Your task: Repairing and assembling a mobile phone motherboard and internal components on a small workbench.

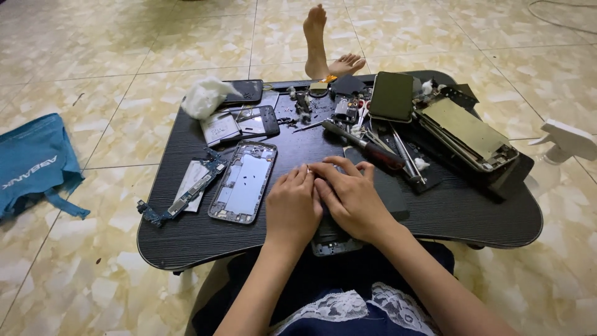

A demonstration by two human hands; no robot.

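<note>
— What are the hands on?

— A dark phone (pixel 336 239) lying flat at the near edge of the black table (pixel 472 211). Only its lower end shows, a grey edge poking out below the palms. The left hand (pixel 292 208) lies curled over it with fingers bent down; the right hand (pixel 351 196) presses flat across it, fingers stretched leftward and touching the left hand's fingertips. Neither hand seems to grip; whether a small part is pinched between the fingertips I cannot tell.

— What lies close by?

— Just left, a silver phone frame (pixel 244 182), face up and tilted. Beyond it a blue circuit board (pixel 186 194) resting on a white piece.

— And farther back?

— A screwdriver (pixel 364 145) with a dark red grip lies just above the right hand, beside tweezers. Behind stand a green-backed phone (pixel 392 94) and a pile of opened phones (pixel 469 134) on the right. A wad of white tissue (pixel 204 96) sits at the far left corner, with two dark phones beside it.

— Off the table?

— A blue cloth (pixel 34 163) on the tiled floor, left; a white spray bottle (pixel 566 140), right; bare feet (pixel 323 50) beyond.
</note>
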